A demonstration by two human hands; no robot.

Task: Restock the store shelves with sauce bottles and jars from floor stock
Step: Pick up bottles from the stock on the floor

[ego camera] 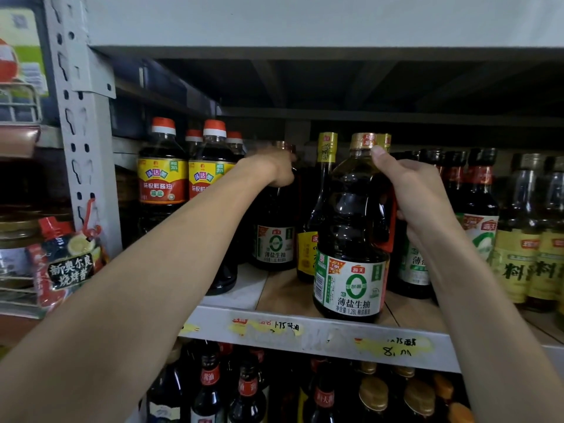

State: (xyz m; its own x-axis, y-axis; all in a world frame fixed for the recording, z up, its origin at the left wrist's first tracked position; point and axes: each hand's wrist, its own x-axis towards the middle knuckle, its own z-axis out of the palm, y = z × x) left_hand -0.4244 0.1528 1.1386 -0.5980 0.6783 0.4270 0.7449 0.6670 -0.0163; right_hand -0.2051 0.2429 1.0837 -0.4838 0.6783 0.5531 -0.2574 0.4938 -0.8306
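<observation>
At the left we see a red and black sauce pouch (pixel 65 264) hanging just beside the perforated grey upright (pixel 81 123). Yellow handwritten price labels (pixel 393 346) stick on the front edge.

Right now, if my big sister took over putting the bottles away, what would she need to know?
Left hand: reaching deep into the shelf, closed on the back soy sauce bottle near its neck.
Right hand: gripping the handle of the front soy sauce bottle, which stands upright at the front edge of the shelf.
Done: both green-label bottles are standing on the wooden shelf board, between the red-capped bottles and the yellow-label bottles.
Left: let go of both, line them up, then fetch more. The floor stock is out of view.
</observation>
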